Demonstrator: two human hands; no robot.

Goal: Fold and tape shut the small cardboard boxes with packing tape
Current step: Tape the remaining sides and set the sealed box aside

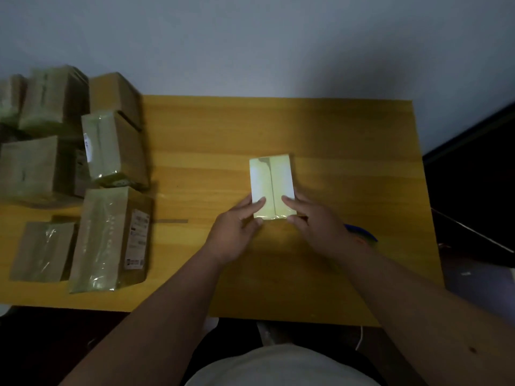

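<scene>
My left hand [237, 227] and right hand [315, 218] pinch the taped box's [271, 185] near end, steadying it flat on the counter [348, 151].

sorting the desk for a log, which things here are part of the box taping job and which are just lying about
Job: small box, held by left hand and right hand; taped boxes; blue tool, possibly a tape dispenser.

Lying about: white cable below the table edge.
</scene>
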